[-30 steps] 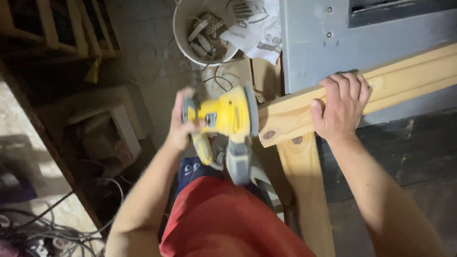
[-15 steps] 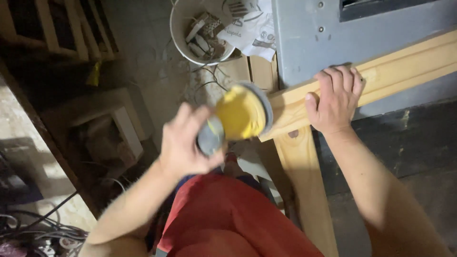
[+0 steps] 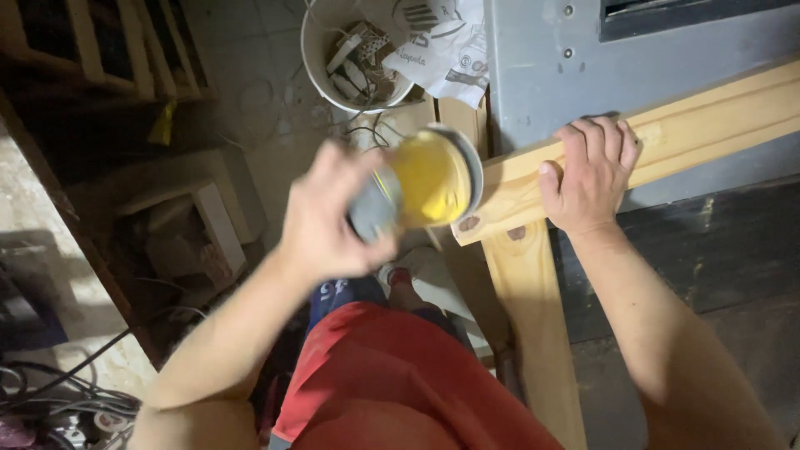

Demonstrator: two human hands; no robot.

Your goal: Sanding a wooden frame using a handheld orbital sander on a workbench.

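Yellow sander [image 3: 429, 177], blurred, sits clamped in the left hand [image 3: 333, 221], its round pad meeting the end of the pale wooden rail [image 3: 692, 125]; the right hand [image 3: 587, 171] lies flat, fingers spread over the rail's top edge, pinning it down. Beyond, a white bucket [image 3: 321, 62] of scraps stands on the floor.

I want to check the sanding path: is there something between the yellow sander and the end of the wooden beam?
Nothing visible stands between them. The left hand holds the yellow sander, its round pad right at the beam's cut end. The right hand rests flat on the beam, farther along it.
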